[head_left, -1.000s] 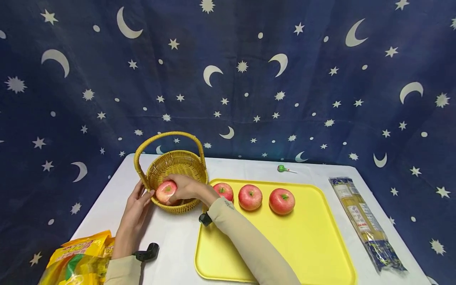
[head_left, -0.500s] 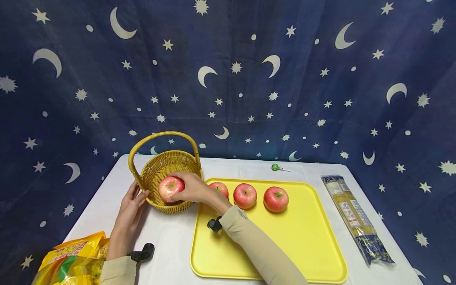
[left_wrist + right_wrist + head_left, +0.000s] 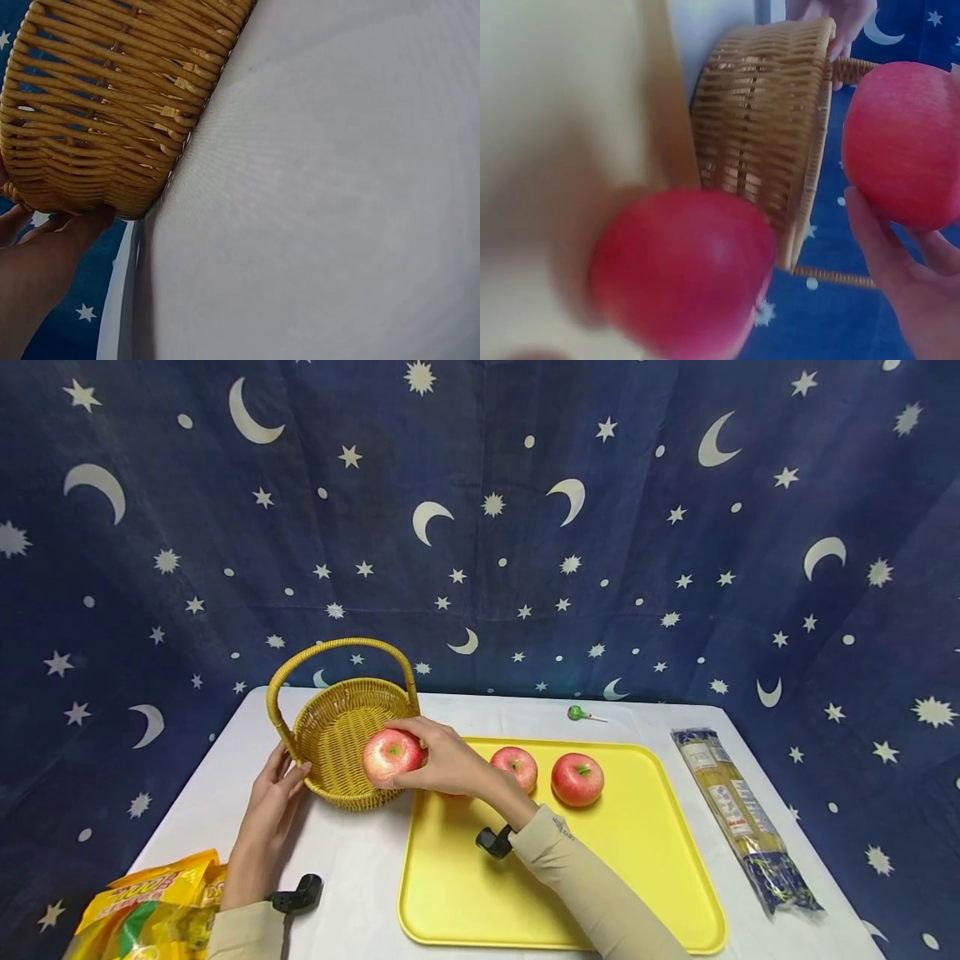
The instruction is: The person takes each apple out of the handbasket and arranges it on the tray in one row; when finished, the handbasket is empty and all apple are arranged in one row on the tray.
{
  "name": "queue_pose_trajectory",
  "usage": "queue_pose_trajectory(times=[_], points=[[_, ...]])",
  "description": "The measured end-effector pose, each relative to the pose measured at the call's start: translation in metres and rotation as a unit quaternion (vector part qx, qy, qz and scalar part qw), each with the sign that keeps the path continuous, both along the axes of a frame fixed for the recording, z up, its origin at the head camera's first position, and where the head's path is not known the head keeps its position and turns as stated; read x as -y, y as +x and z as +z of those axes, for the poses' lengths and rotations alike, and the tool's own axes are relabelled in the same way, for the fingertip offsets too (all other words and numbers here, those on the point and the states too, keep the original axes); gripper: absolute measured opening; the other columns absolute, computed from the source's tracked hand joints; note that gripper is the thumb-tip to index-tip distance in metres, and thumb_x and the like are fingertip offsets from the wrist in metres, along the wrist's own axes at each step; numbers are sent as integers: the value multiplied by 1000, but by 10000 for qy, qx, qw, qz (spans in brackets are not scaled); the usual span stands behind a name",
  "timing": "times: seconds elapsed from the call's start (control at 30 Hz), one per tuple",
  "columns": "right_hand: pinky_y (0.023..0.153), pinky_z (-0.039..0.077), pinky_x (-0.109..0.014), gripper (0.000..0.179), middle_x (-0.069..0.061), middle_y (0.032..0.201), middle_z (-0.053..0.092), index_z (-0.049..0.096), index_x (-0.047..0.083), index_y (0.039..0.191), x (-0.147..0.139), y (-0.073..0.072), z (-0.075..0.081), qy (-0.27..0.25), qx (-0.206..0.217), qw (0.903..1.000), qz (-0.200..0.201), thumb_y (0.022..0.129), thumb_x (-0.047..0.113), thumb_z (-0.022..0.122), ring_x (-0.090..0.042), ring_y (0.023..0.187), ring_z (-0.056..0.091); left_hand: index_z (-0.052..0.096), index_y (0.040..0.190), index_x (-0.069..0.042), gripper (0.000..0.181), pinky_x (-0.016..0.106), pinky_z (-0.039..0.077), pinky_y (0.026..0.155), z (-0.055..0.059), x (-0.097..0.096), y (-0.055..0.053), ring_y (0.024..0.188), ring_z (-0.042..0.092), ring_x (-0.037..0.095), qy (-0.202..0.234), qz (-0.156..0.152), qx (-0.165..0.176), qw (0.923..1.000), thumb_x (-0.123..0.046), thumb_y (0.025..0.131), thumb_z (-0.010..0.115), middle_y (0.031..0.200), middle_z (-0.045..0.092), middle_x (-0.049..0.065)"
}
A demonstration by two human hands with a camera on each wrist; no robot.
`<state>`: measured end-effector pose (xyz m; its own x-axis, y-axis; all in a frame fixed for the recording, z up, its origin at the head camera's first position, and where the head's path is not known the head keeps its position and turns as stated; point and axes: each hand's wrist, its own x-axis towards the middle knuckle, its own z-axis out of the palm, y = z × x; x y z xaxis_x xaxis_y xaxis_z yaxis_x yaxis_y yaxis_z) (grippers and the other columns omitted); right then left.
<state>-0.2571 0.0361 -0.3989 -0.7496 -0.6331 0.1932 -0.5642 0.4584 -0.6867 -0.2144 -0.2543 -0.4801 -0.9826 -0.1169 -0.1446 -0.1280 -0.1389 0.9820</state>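
Observation:
A wicker basket [image 3: 352, 727] with an arched handle stands on the left of the white table; its woven floor shows. My left hand [image 3: 268, 802] holds its left rim, the thumb at the rim and the fingers along the outside wall, as the left wrist view also shows. My right hand [image 3: 450, 764] grips a red apple [image 3: 392, 756] between thumb and fingers, raised over the basket's right rim. On the yellow tray [image 3: 600, 877] sit two apples, one in the middle [image 3: 516, 768] and one on the right [image 3: 577, 779]. Another tray apple is mostly hidden beneath the right hand.
Yellow snack bags [image 3: 150, 906] lie at the front left. A green lollipop [image 3: 576, 712] lies behind the tray. A long clear pack of noodle-like sticks [image 3: 738, 814] is at the right. A starry blue cloth [image 3: 480, 527] hangs behind the table.
My right hand has lifted the apple out of the basket and moved right, to above the rim. The left hand stays at the basket. The head view has shifted slightly.

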Motion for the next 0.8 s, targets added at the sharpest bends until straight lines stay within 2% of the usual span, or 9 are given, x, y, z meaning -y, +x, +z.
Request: queue_pose_trajectory(times=[0.23,0.4,0.63,0.8], points=[[100,56,-35,73,3,135,63,59,18,141,-39,5,1,-205,-33,9996,-187,77,36,89,-15,118,61,1,167,-24,77,37,18,129,-3,0,-1,159,14,24,52,-33,-21,10000,-15,108,49,175,-4,-1],[99,57,-42,72,3,135,63,59,18,140,-70,9,1,-154,-69,9987,-471,77,39,88,-16,114,61,1,167,-27,76,39,16,129,-2,-1,-2,159,13,23,20,-41,27,10000,-17,109,49,175,-4,-3],[95,60,-36,74,2,135,62,58,18,141,-113,14,2,-311,181,9956,-862,77,39,90,-18,114,63,1,167,-29,76,41,14,130,-1,-1,-1,160,9,22,27,-43,65,10000,-16,109,48,175,-5,-4],[93,61,-37,76,-1,136,62,57,17,142,-145,19,4,-259,-53,9926,-1188,77,36,91,-20,110,66,-1,167,-28,77,40,14,130,-2,0,0,160,9,21,65,-44,98,9999,-17,109,49,175,-5,-5]])
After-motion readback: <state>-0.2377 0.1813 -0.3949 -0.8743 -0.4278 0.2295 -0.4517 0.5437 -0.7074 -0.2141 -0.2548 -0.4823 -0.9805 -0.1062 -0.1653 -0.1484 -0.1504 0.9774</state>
